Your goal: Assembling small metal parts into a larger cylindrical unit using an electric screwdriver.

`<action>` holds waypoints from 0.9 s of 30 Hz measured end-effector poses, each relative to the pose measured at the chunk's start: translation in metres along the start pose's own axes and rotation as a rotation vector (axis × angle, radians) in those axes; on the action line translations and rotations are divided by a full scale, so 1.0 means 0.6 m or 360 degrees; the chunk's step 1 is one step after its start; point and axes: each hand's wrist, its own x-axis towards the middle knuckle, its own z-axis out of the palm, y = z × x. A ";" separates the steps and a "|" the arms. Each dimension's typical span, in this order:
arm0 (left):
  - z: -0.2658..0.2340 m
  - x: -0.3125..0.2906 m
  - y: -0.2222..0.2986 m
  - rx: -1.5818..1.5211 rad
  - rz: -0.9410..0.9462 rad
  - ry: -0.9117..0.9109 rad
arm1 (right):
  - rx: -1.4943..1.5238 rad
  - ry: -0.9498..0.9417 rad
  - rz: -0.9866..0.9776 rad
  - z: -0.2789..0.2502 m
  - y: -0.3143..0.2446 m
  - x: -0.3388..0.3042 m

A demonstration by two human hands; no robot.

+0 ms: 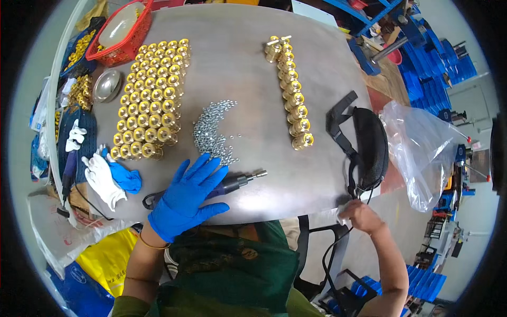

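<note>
Left hand (189,196): I saw it gloved in blue, lying flat on the electric screwdriver (232,183) near the table's (237,68) front edge, grip released, fingers spread.
Right hand (360,215): bare, off the table's right corner, grip clenched on a small white piece I couldn't identify.
Screws (212,129): a silver heap lay just beyond my left fingertips.
Brass fittings (150,100): one block stood left, one row (291,90) right.
Black pouch (369,145): rested at the right edge.
</note>
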 end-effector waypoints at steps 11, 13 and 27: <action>-0.018 0.014 0.037 -0.0001 0.0060 0.0093 | 0.0246 0.1092 -0.0114 -0.221 -0.166 0.450; -0.029 0.001 0.044 -0.0001 0.0018 0.0080 | 0.0067 0.1103 0.0097 -0.247 -0.143 0.525; -0.011 -0.011 0.044 -0.0127 0.0115 -0.0046 | -0.0447 0.0765 -0.0052 -0.016 -0.166 0.250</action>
